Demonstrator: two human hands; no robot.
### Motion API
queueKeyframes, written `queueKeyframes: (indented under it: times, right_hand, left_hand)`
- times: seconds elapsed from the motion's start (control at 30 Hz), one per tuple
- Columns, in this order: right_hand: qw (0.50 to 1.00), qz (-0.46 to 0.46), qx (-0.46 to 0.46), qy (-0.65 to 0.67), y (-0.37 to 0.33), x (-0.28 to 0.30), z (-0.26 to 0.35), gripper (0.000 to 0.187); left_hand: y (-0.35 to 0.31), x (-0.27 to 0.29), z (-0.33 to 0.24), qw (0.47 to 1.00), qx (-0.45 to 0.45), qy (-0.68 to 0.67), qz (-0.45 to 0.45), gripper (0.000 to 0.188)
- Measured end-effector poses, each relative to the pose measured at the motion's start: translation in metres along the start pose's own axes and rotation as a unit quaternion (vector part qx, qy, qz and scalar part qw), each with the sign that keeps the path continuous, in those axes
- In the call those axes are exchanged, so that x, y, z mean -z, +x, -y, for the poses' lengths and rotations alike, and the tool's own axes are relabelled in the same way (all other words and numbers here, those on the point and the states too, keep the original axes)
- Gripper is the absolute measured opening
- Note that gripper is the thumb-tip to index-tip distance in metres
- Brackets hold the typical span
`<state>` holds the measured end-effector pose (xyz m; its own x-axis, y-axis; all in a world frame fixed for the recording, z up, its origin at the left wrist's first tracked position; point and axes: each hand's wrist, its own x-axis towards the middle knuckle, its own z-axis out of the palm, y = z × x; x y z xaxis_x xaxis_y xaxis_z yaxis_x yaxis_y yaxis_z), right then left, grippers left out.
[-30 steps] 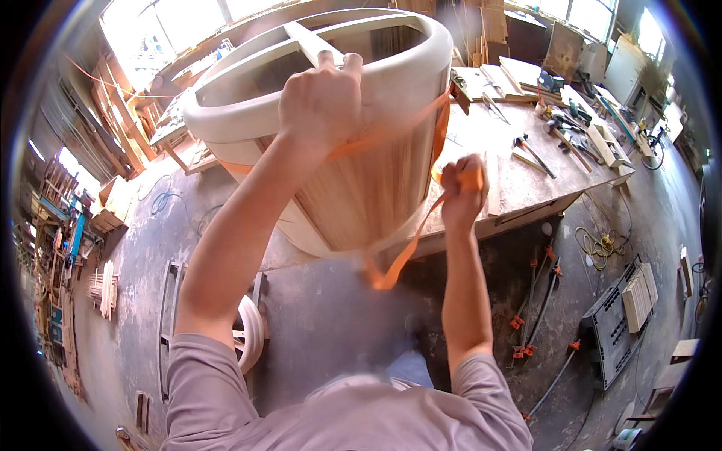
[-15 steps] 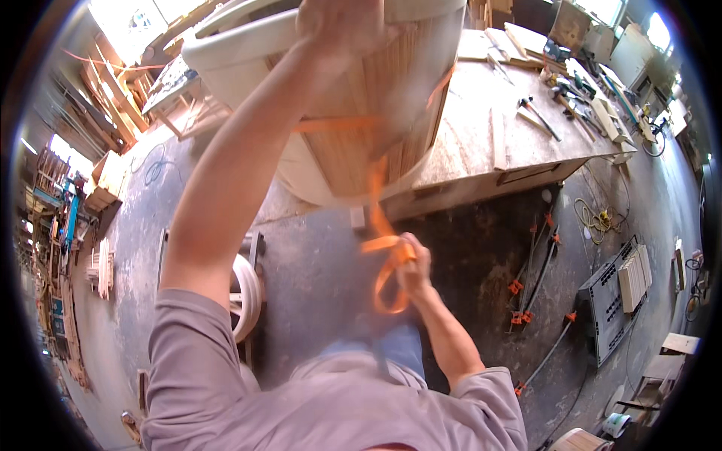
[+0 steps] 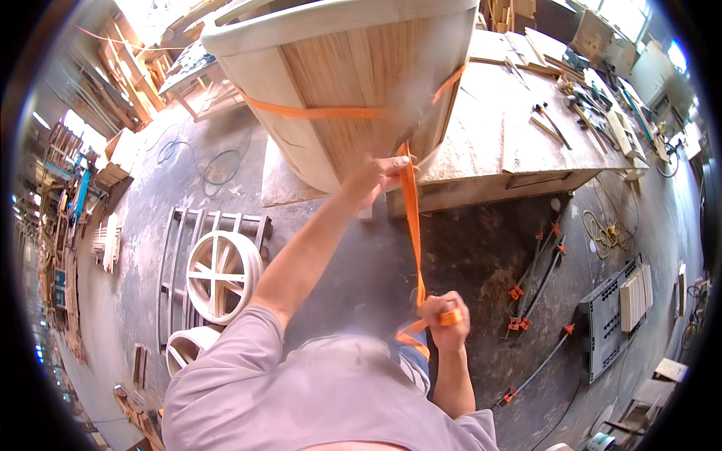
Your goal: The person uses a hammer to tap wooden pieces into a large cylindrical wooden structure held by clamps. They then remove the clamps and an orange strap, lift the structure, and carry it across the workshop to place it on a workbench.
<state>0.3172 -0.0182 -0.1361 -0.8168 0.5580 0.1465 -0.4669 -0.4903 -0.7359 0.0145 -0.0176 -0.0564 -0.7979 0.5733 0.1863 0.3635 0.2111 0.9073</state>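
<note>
On the near side of the wooden drum (image 3: pixel 347 79), the left hand (image 3: pixel 380 180) touches the orange strap (image 3: pixel 413 218), its grip unclear; nearer, apart, the right hand (image 3: pixel 444 322) clamps it.

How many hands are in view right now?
2: the left hand at the orange strap, just below the tub's band; the right hand lower down, gripping the same strap.

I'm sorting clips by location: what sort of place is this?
Most likely a woodworking shop: a large rounded wooden piece and a hammer sit on the workbench, and bar clamps with orange ends rest on the floor.
</note>
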Motion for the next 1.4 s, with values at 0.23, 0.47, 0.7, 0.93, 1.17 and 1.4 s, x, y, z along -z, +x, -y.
queueKeyframes:
  times: [0.23,0.47,0.7,0.93,1.17,1.4]
  right_hand:
    - [0.690,0.239,-0.116,-0.673,0.068,0.071,0.053,0.047]
    - [0.978,0.044,-0.201,-0.033,0.248,0.036,0.035,0.054]
    - [0.971,0.058,-0.231,0.029,0.332,-0.055,0.027,0.037]
    - [0.976,0.015,-0.161,-0.146,0.340,-0.029,0.095,0.028]
    - [0.966,-0.017,-0.091,-0.243,0.378,0.025,0.146,0.026]
    - [0.950,-0.120,-0.023,-0.288,0.406,0.064,0.211,0.029]
  left_hand:
    - [0.011,0.022,-0.006,0.920,-0.214,0.316,-0.089,0.038]
    - [0.008,0.057,-0.050,0.882,-0.266,0.343,-0.184,0.018]
    - [-0.002,0.050,-0.088,0.911,-0.289,0.281,-0.092,0.014]
    - [0.054,0.054,-0.062,0.861,-0.317,0.399,0.004,0.013]
    - [0.041,0.075,-0.079,0.825,-0.421,0.377,0.015,0.014]
    - [0.015,0.170,-0.095,0.790,-0.388,0.469,-0.068,0.011]
